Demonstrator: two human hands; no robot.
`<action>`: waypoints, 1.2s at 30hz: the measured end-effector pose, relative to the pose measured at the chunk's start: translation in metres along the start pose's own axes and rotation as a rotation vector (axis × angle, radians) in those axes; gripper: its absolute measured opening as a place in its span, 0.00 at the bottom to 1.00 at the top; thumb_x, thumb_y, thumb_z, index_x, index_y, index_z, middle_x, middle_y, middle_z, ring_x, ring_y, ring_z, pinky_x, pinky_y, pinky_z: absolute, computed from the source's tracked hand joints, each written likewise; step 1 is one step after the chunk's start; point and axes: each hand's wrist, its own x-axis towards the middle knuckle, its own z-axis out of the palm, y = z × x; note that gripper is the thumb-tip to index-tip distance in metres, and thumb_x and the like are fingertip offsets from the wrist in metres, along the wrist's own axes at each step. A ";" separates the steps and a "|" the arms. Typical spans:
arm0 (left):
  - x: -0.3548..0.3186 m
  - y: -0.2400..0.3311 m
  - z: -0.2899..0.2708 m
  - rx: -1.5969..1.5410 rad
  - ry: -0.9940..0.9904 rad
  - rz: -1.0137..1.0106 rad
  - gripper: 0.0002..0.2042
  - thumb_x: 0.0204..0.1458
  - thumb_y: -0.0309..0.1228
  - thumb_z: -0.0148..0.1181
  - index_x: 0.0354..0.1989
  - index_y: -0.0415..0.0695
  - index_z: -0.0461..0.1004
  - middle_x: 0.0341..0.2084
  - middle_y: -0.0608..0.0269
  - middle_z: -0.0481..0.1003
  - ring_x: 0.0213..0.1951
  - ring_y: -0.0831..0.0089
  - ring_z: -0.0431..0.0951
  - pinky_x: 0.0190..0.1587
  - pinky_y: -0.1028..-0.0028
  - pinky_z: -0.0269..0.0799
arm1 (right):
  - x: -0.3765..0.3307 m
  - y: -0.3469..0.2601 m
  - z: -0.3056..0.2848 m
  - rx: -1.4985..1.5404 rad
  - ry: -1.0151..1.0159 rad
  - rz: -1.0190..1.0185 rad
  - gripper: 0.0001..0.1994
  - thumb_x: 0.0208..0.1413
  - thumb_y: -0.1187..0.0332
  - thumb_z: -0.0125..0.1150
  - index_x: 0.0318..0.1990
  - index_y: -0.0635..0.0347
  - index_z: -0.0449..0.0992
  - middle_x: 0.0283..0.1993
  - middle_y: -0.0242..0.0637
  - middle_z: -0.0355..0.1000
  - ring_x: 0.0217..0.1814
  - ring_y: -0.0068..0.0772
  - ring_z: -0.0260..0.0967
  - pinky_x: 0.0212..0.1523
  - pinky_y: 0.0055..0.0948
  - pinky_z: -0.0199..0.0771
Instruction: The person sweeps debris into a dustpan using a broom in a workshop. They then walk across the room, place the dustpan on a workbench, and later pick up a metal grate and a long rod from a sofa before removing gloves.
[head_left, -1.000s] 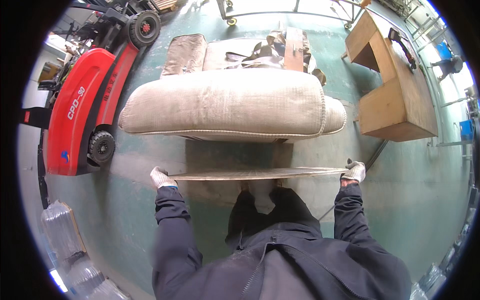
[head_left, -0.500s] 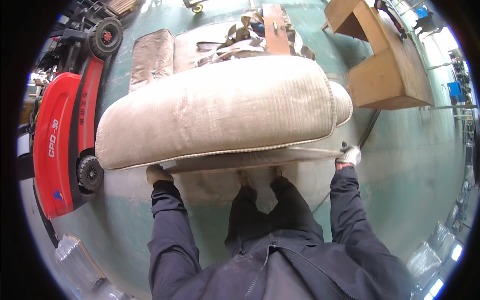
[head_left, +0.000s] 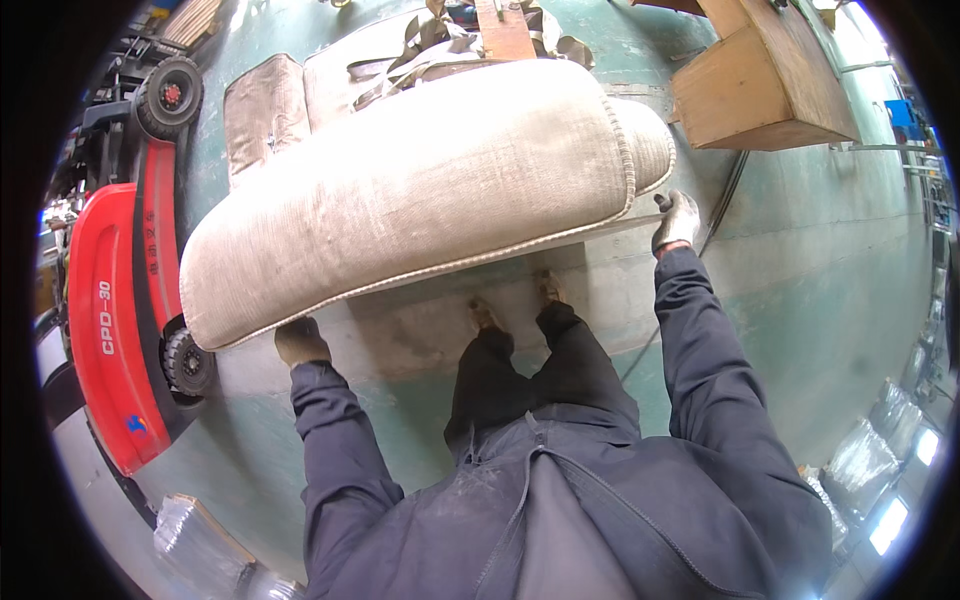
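A long beige upholstered sofa section [head_left: 420, 190] with a piped edge lies in front of me, tilted so its left end is nearer. My left hand [head_left: 302, 342], gloved, is at the lower left edge, its fingers tucked out of sight beneath the upholstery. On the other side my right hand [head_left: 677, 220], in a pale glove, is closed on the edge of a thin grey-brown sheet [head_left: 632, 227] that juts out from under the upholstery. Most of that sheet is hidden below the sofa section.
A red forklift [head_left: 115, 320] stands at the left. Behind the sofa section are a brown cushion [head_left: 268, 115], tangled webbing straps [head_left: 415, 55] and a wooden board [head_left: 507, 30]. A wooden cabinet [head_left: 765, 85] is at the far right. Plastic-wrapped items [head_left: 200, 545] lie at the lower left.
Sofa section and thin sheet have turned in view, right end farther away. My right hand has moved forward with the sheet's edge. Less of the sheet shows below the upholstery.
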 end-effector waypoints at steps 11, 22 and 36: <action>-0.016 0.099 -0.073 -1.985 -0.114 -0.932 0.23 0.76 0.38 0.57 0.72 0.36 0.75 0.69 0.47 0.77 0.67 0.49 0.78 0.70 0.53 0.77 | 0.011 0.007 0.063 0.055 0.058 -0.153 0.13 0.66 0.68 0.61 0.50 0.69 0.83 0.46 0.42 0.84 0.44 0.39 0.78 0.51 0.40 0.80; -0.069 0.258 -0.261 -1.329 -0.123 -0.109 0.10 0.70 0.25 0.65 0.54 0.34 0.84 0.46 0.61 0.85 0.48 0.75 0.82 0.56 0.73 0.78 | -0.094 -0.062 0.026 -0.890 -0.061 -0.803 0.29 0.58 0.52 0.83 0.64 0.52 0.81 0.74 0.49 0.70 0.79 0.62 0.63 0.76 0.58 0.70; -0.055 0.336 -0.331 -1.158 0.210 0.318 0.05 0.66 0.22 0.70 0.48 0.39 0.84 0.42 0.55 0.85 0.43 0.66 0.85 0.52 0.67 0.81 | -0.140 -0.117 0.015 -1.305 -0.231 -0.628 0.39 0.64 0.45 0.75 0.77 0.54 0.73 0.86 0.50 0.62 0.87 0.61 0.56 0.88 0.61 0.49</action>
